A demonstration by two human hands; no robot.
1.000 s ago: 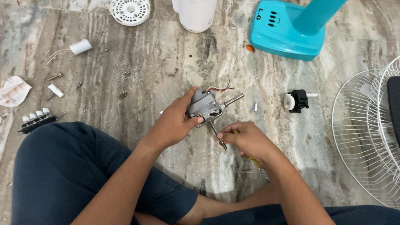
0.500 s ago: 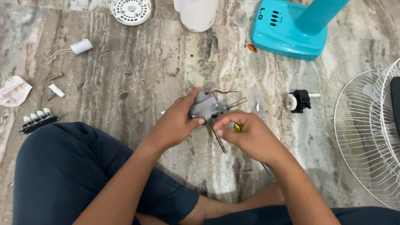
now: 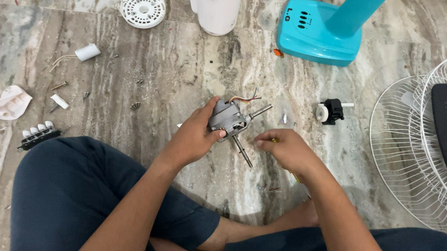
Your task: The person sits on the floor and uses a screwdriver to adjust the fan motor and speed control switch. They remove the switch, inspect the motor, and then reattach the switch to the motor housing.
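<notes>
I sit cross-legged on a marble floor. My left hand (image 3: pixel 193 136) grips a small grey fan motor (image 3: pixel 227 119) with coloured wires at its top and a metal shaft sticking out to the right and another down. My right hand (image 3: pixel 285 149) is closed around a screwdriver (image 3: pixel 299 183); only a bit of its yellow handle shows below the hand. The right hand sits just right of the motor's lower shaft, a small gap apart from it.
A turquoise fan base with pole (image 3: pixel 321 29) and a white housing (image 3: pixel 215 5) stand ahead. A round white cover (image 3: pixel 143 7), a capacitor (image 3: pixel 87 52), a switch block (image 3: pixel 37 135), a white part (image 3: pixel 10 102) and loose screws lie left. A black knob part (image 3: pixel 332 111) and wire grilles (image 3: pixel 424 141) lie right.
My right hand came up against the motor half a second ago and has now drawn back to the right, away from it. The motor stays in my left hand.
</notes>
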